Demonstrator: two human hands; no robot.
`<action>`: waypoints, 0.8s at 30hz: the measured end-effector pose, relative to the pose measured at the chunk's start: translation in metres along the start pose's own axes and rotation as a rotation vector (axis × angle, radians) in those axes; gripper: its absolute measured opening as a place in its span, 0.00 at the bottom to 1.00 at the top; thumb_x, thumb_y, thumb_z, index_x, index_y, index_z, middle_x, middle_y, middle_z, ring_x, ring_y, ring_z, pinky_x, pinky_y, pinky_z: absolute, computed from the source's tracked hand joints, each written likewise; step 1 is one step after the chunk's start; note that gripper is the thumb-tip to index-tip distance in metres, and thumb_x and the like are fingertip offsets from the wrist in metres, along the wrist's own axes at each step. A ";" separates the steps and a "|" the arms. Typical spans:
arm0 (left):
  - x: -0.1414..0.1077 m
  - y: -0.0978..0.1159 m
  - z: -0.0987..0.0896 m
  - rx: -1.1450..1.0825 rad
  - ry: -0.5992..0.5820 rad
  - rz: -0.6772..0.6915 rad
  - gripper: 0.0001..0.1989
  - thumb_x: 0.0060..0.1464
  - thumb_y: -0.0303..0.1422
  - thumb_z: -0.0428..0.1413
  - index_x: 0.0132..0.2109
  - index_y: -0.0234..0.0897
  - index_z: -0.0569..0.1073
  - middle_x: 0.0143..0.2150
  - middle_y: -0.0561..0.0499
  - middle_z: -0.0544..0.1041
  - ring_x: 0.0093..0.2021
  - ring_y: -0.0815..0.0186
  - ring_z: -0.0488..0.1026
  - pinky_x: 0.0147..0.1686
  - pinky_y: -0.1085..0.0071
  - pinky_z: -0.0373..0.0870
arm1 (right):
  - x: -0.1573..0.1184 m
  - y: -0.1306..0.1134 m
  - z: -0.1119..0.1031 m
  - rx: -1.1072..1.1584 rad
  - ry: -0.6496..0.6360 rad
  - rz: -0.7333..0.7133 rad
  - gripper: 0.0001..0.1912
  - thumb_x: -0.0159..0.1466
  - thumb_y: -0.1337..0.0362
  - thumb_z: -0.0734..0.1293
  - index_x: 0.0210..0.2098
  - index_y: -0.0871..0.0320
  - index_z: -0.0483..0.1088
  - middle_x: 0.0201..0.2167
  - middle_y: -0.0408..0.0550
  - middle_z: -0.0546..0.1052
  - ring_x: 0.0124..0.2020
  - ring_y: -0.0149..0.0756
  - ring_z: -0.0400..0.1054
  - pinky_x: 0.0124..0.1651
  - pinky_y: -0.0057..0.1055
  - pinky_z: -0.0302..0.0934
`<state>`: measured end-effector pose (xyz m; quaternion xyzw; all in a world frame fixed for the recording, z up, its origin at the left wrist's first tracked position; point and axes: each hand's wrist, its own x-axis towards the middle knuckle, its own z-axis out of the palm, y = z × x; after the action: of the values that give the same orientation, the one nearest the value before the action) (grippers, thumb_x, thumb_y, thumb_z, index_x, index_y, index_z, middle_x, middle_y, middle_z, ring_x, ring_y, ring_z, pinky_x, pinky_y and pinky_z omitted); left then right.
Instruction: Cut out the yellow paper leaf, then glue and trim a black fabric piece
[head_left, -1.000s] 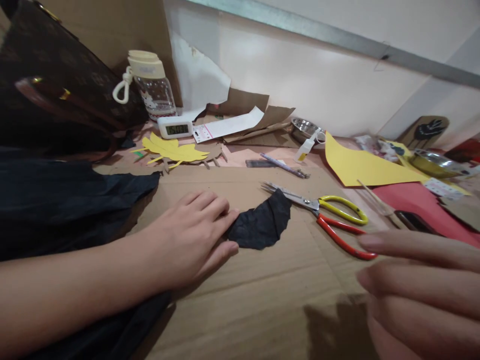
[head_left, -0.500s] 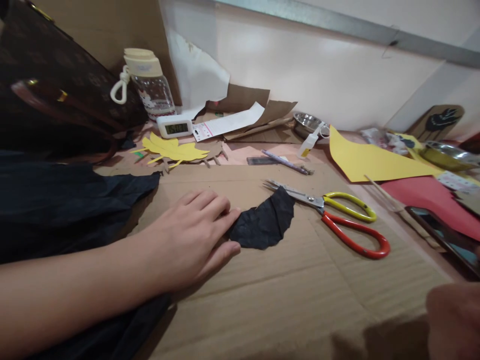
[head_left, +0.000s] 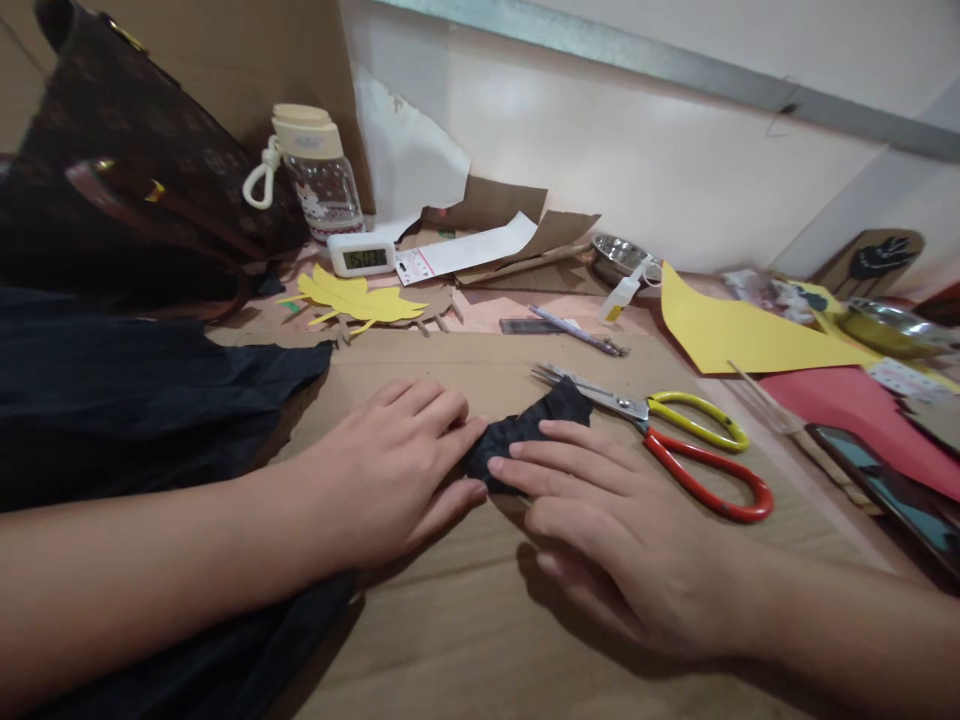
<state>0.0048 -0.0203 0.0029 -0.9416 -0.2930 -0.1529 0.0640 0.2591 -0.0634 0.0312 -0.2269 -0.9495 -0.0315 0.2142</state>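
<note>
A small crinkled black piece (head_left: 559,402) lies on the brown cardboard (head_left: 420,640) in the middle. My left hand (head_left: 397,470) pinches its left end between thumb and forefinger. Over its lower right part my right hand (head_left: 622,520) rests with fingers stretched out, hiding some of it. Scissors (head_left: 637,408) with one yellow and one red handle lie just behind and right of the piece, blades slightly apart, tips pointing left. A large black crumpled sheet (head_left: 135,400) spreads at the left, partly under my left forearm.
Along the back are a brown bag (head_left: 157,130), a bottle (head_left: 319,185), a digital clock (head_left: 364,257), yellow leaf shapes (head_left: 360,298), a pen (head_left: 574,328) and a small glue bottle (head_left: 624,295). Yellow paper (head_left: 735,330), red paper (head_left: 832,400) and a phone (head_left: 885,480) lie right.
My right hand has come in from the lower right edge onto the black piece. My left hand still holds the left end. The view has shifted slightly.
</note>
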 end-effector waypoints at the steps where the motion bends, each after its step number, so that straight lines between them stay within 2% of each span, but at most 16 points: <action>1: 0.000 0.000 0.000 0.002 -0.004 0.001 0.22 0.72 0.43 0.51 0.55 0.30 0.79 0.46 0.38 0.78 0.45 0.47 0.74 0.47 0.49 0.73 | 0.000 0.002 0.005 0.008 -0.019 0.022 0.06 0.75 0.65 0.63 0.45 0.59 0.72 0.57 0.54 0.83 0.58 0.44 0.79 0.72 0.47 0.65; 4: 0.000 0.000 -0.002 0.007 -0.010 0.002 0.21 0.72 0.43 0.50 0.54 0.30 0.80 0.46 0.38 0.78 0.44 0.48 0.74 0.46 0.49 0.73 | -0.002 0.004 0.010 0.030 -0.039 0.050 0.05 0.74 0.67 0.63 0.44 0.60 0.71 0.56 0.56 0.84 0.56 0.46 0.80 0.67 0.50 0.69; 11: 0.000 0.000 -0.003 -0.013 -0.015 -0.003 0.21 0.70 0.42 0.52 0.54 0.29 0.79 0.45 0.38 0.78 0.44 0.47 0.74 0.46 0.48 0.73 | -0.001 0.004 0.010 0.080 -0.057 0.081 0.04 0.73 0.68 0.64 0.42 0.59 0.72 0.53 0.56 0.85 0.53 0.44 0.81 0.66 0.49 0.69; 20: -0.001 0.001 0.004 -0.028 0.005 -0.023 0.18 0.70 0.42 0.52 0.52 0.33 0.78 0.45 0.41 0.76 0.44 0.48 0.72 0.48 0.49 0.72 | 0.003 0.004 0.012 0.038 0.024 0.040 0.05 0.73 0.67 0.65 0.45 0.61 0.73 0.51 0.56 0.85 0.52 0.43 0.80 0.65 0.47 0.70; 24: -0.001 0.001 0.004 -0.032 0.007 -0.037 0.21 0.71 0.42 0.50 0.57 0.32 0.77 0.47 0.39 0.77 0.46 0.47 0.73 0.49 0.47 0.72 | 0.003 0.005 -0.003 0.034 0.053 0.034 0.07 0.74 0.66 0.65 0.49 0.60 0.73 0.54 0.58 0.84 0.57 0.43 0.77 0.67 0.46 0.68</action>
<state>0.0058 -0.0210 -0.0013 -0.9364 -0.3078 -0.1618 0.0471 0.2602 -0.0582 0.0352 -0.2385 -0.9399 -0.0176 0.2436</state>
